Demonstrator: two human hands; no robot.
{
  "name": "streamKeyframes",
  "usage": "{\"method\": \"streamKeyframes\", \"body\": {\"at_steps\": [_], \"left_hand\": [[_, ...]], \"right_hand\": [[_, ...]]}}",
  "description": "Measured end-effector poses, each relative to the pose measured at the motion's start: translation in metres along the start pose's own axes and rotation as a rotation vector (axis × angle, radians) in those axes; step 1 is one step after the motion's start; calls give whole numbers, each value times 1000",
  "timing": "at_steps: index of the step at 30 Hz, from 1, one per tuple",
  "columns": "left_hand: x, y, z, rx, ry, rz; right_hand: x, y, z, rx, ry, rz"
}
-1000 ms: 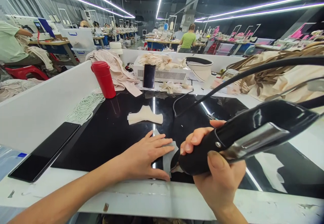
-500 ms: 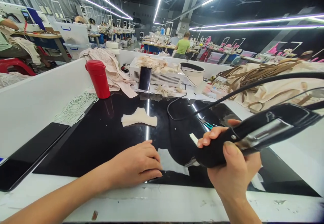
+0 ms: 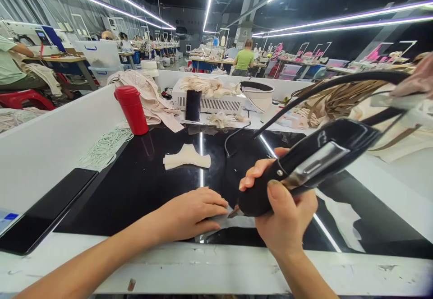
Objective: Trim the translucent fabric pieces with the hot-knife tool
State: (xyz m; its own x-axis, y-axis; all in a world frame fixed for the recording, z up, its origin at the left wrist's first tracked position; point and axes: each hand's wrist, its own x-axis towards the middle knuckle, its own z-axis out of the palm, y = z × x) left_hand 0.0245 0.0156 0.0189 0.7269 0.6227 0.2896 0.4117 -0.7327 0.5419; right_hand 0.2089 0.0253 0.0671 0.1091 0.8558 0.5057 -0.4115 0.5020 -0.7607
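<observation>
My right hand (image 3: 286,213) is wrapped around a black corded hand tool (image 3: 314,154) with a silver lever and a small metal tip; its exact kind I cannot tell. The tip points down at a thin pale sheet (image 3: 241,221) on the glossy black board (image 3: 135,200). My left hand (image 3: 199,211) lies flat over the sheet's left end, fingers stretched, close to the tip. Farther back on the board rests a small stack of cream fabric pieces (image 3: 187,158). Another thin white cut piece (image 3: 341,215) lies right of my right hand.
A red lidded cup (image 3: 131,109) stands at back left, beside pale green cord loops (image 3: 104,148) and a long black panel (image 3: 49,209). A phone (image 3: 193,106) leans on a white vented box (image 3: 216,103). The tool's thick cable (image 3: 314,89) arches to the right. Fabric strips (image 3: 331,100) lie there.
My right hand has moved left with the tool, bringing its tip near my left fingertips. My left hand has shifted slightly right. The white piece at right is now uncovered.
</observation>
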Motion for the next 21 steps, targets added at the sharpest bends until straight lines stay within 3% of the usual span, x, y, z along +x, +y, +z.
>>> {"method": "streamKeyframes", "body": {"at_steps": [21], "left_hand": [[-3,2,2,32,-24,-42]], "right_hand": [[-14,-2,-8,16,-76,-9]]}}
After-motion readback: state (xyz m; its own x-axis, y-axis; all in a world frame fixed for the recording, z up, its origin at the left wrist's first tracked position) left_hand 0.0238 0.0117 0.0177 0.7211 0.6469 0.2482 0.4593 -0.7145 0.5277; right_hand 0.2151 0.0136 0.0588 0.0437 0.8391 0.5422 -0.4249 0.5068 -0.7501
